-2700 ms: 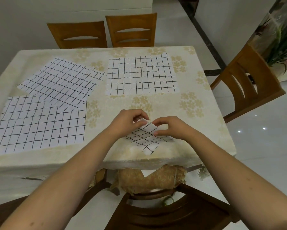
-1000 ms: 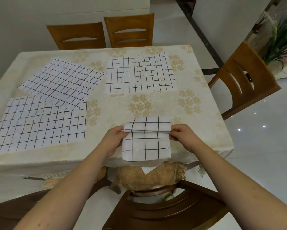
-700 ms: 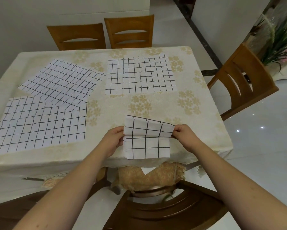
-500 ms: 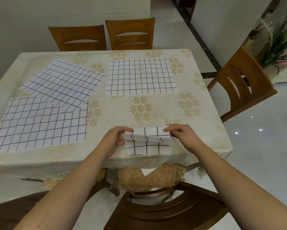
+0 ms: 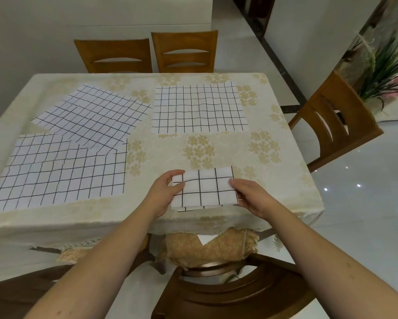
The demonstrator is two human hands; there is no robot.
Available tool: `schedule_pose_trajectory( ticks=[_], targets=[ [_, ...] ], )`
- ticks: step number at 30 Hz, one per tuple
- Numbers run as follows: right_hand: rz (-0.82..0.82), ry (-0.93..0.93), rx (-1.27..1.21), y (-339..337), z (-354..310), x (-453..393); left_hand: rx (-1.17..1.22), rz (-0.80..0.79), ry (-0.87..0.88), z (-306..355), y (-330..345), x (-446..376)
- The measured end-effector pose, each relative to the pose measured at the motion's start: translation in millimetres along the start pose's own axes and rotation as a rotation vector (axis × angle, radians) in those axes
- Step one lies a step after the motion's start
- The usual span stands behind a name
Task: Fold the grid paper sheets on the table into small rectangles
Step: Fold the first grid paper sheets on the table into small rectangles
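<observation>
At the near edge of the worktop (image 5: 285, 180) the folded sheet (image 5: 203, 188) lies flat. The left hand (image 5: 164, 194) pinches its left edge; the right hand (image 5: 251, 198) holds its right edge, fingers curled on it. A lower layer shows along the near side, so the edges should, in my judgement, be squared before the crease is pressed. Beyond lie three unfolded sheets (image 5: 196, 107). No brand, label or writing is legible.
</observation>
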State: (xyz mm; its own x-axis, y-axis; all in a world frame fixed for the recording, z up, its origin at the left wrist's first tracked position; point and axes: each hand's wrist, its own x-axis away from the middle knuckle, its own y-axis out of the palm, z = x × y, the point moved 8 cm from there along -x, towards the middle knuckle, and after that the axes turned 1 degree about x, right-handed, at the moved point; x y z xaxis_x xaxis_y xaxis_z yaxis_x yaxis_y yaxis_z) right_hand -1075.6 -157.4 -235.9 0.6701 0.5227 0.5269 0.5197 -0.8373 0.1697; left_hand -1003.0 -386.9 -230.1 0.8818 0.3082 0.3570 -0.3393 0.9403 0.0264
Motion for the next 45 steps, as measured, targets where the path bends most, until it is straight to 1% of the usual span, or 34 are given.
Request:
schedule_pose_trajectory(
  ticks=[2, 4, 6, 8, 9, 11, 12, 15, 17, 20, 24, 28, 32, 37, 39, 45],
  targets=[
    [0.032, 0.015, 0.093, 4, 3, 2, 0.013, -0.008, 0.011, -1, -3, 0],
    [0.083, -0.012, 0.149, 6, 1, 2, 0.029, -0.028, 0.005, -2, -6, 2],
    [0.119, -0.050, 0.180, 8, -1, 3, 0.120, -0.016, -0.065, -6, -11, 4],
    [0.112, -0.077, 0.213, 12, -3, 5, 0.241, -0.009, -0.178, -13, -12, 6],
    [0.106, -0.091, 0.232, 15, -4, 6, 0.254, -0.019, -0.239, -18, -12, 8],
    [0.124, -0.090, 0.240, 16, -3, 9, 0.185, -0.060, -0.325, -23, -11, 17],
    [0.134, -0.089, 0.230, 18, -4, 11, 0.114, -0.077, -0.333, -26, -13, 20],
    [0.138, -0.090, 0.213, 26, -2, 18, -0.049, -0.079, -0.252, -25, -20, 26],
    [0.137, -0.080, 0.181, 28, 3, 20, -0.088, -0.054, -0.194, -24, -26, 26],
    [0.151, -0.072, 0.159, 32, 7, 31, -0.107, -0.073, -0.142, -22, -26, 28],
    [0.262, -0.080, 0.140, 21, 16, 45, -0.175, -0.153, -0.089, -21, -17, 31],
    [0.420, -0.076, 0.133, 0, 21, 67, -0.203, -0.233, -0.050, -21, 5, 35],
    [0.475, -0.074, 0.130, -22, 30, 91, -0.217, -0.225, -0.070, -24, 27, 36],
    [0.497, -0.067, 0.094, -45, 32, 122, -0.298, -0.256, -0.053, -23, 59, 37],
    [0.478, -0.059, 0.072, -54, 33, 135, -0.303, -0.279, -0.057, -22, 74, 39],
    [0.522, -0.085, 0.046, -109, 50, 177, -0.326, -0.357, -0.051, -17, 137, 61]
  ],
)
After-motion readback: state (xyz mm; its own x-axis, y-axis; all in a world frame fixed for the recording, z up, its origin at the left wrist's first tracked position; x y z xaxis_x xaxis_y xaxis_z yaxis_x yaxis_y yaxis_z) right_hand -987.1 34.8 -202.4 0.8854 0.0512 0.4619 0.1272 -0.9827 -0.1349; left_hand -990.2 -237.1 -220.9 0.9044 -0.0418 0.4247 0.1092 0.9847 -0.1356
